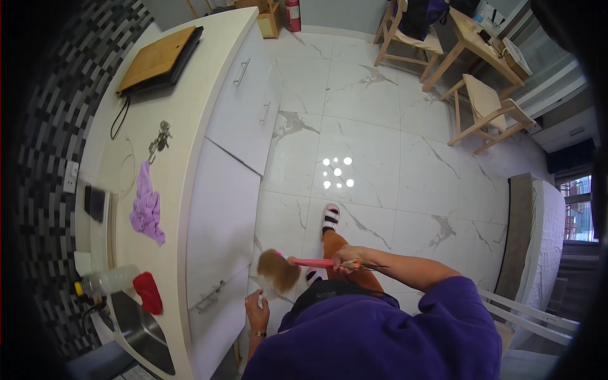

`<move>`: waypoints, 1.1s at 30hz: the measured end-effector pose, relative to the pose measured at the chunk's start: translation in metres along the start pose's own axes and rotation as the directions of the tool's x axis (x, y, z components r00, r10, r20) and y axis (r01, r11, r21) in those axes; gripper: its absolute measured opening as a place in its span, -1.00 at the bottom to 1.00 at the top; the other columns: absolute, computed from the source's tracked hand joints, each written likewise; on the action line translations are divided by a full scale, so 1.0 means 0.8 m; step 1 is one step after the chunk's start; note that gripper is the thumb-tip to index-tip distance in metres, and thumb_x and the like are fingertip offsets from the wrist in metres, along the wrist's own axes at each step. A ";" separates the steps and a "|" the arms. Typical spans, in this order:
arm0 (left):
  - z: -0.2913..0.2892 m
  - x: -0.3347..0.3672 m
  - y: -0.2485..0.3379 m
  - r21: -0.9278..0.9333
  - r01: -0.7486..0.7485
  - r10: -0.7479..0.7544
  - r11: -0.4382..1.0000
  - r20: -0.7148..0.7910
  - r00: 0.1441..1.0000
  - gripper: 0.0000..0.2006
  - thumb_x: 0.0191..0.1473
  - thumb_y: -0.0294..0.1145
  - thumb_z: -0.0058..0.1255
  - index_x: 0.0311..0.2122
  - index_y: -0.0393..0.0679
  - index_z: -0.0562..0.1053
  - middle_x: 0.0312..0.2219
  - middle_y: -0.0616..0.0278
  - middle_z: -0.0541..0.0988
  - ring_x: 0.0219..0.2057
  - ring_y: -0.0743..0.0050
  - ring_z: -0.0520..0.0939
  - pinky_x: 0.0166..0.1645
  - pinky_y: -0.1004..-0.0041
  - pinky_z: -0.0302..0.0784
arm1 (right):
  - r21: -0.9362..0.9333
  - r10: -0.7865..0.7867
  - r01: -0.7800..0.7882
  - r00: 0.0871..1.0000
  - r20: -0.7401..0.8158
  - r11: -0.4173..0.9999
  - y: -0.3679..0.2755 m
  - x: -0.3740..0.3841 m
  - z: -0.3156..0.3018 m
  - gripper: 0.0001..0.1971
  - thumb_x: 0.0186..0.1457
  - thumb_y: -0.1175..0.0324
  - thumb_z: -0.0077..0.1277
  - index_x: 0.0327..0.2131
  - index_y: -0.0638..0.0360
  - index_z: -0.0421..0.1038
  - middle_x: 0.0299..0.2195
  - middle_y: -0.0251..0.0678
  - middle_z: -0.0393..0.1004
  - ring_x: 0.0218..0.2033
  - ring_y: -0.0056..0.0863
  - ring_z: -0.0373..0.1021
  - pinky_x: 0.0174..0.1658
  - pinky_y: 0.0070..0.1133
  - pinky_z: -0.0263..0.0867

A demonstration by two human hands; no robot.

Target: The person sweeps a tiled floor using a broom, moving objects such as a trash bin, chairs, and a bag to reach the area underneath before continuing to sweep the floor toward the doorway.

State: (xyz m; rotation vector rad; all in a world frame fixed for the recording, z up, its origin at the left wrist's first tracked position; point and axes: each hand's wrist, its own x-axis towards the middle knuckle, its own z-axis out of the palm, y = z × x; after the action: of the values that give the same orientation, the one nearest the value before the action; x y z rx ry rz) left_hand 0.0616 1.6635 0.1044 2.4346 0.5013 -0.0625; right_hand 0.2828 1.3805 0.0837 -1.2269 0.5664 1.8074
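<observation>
Right hand [347,258] closed around the pink handle of a hand brush [297,265], bristle head pointing left, low over the marble floor [380,145] just beside the white cabinet fronts [221,215]. Left hand [256,312] sits lower near the cabinet base, touching what looks like a clear dustpan [269,291]; grip unclear. Counter [183,95] left: purple cloth [147,209], red cloth [148,292], wooden cutting board [158,58].

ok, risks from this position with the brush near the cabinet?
1. The right hand grips the pink-handled brush far back on its handle, so the bristle head may wobble or strike the white cabinet front.
2. The left hand sits low, close under the bristles, and could get brushed.
3. The glossy marble floor looks slick for someone leaning forward in sandals.
</observation>
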 end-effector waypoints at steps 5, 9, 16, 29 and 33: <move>0.020 0.033 -0.034 0.126 0.057 -0.070 0.990 0.104 0.992 -0.77 -0.18 -0.49 -0.07 -0.30 -0.22 0.40 -0.38 0.07 0.47 -0.30 0.14 0.44 -0.13 0.31 0.28 | -0.637 -0.376 0.350 0.921 0.100 0.687 -0.156 0.144 -0.126 -0.84 -0.32 0.35 -0.03 -0.54 0.13 0.42 -0.67 -0.34 0.40 -0.64 -0.55 0.33 -0.58 -0.58 0.25; 0.017 0.063 -0.012 0.051 0.439 -0.442 0.897 0.140 0.886 -0.78 -0.20 -0.50 -0.04 -0.32 -0.24 0.40 -0.43 0.09 0.49 -0.37 0.22 0.49 -0.22 0.34 0.36 | -0.793 -0.582 0.425 0.805 0.112 0.436 -0.355 0.131 -0.250 -0.80 -0.42 0.37 0.00 -0.55 0.14 0.47 -0.65 -0.38 0.44 -0.63 -0.59 0.34 -0.58 -0.65 0.23; 0.033 0.201 0.057 -0.020 0.337 -0.331 0.941 0.135 0.934 -0.77 -0.20 -0.50 -0.02 -0.32 -0.23 0.40 -0.43 0.09 0.49 -0.36 0.23 0.49 -0.22 0.35 0.37 | -0.047 -0.590 0.695 0.570 -0.571 0.718 -0.652 0.047 -0.366 -0.91 -0.27 0.68 -0.19 -0.68 0.40 0.33 -0.74 -0.11 0.31 -0.80 -0.41 0.26 -0.77 -0.55 0.18; 0.009 0.552 0.199 -0.023 -0.446 0.434 0.895 0.276 0.858 -0.77 -0.15 -0.49 -0.06 -0.28 -0.22 0.39 -0.32 0.06 0.45 -0.26 0.10 0.41 -0.12 0.26 0.25 | -0.513 -0.655 0.408 0.443 -0.612 0.755 -0.365 -0.122 -0.306 -0.72 -0.14 0.36 -0.21 -0.35 0.38 0.21 -0.75 -0.16 0.31 -0.77 -0.34 0.27 -0.63 -0.44 0.23; 0.001 0.604 0.350 -0.370 -0.532 0.641 0.762 0.315 0.700 -0.77 -0.18 -0.45 0.01 -0.31 -0.19 0.41 -0.34 0.14 0.47 -0.27 0.20 0.42 -0.13 0.35 0.29 | -0.487 -0.540 0.237 0.289 -0.791 0.840 -0.059 -0.183 -0.158 -0.55 -0.27 0.37 -0.01 -0.19 0.23 0.22 -0.44 0.04 0.39 -0.36 -0.04 0.32 -0.26 -0.32 0.25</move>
State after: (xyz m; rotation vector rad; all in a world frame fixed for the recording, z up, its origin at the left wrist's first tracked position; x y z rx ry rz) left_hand 0.6123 1.6248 0.1878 2.1222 -0.4682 -0.2348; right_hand 0.4100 1.2532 0.1685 -2.3526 0.4992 0.6072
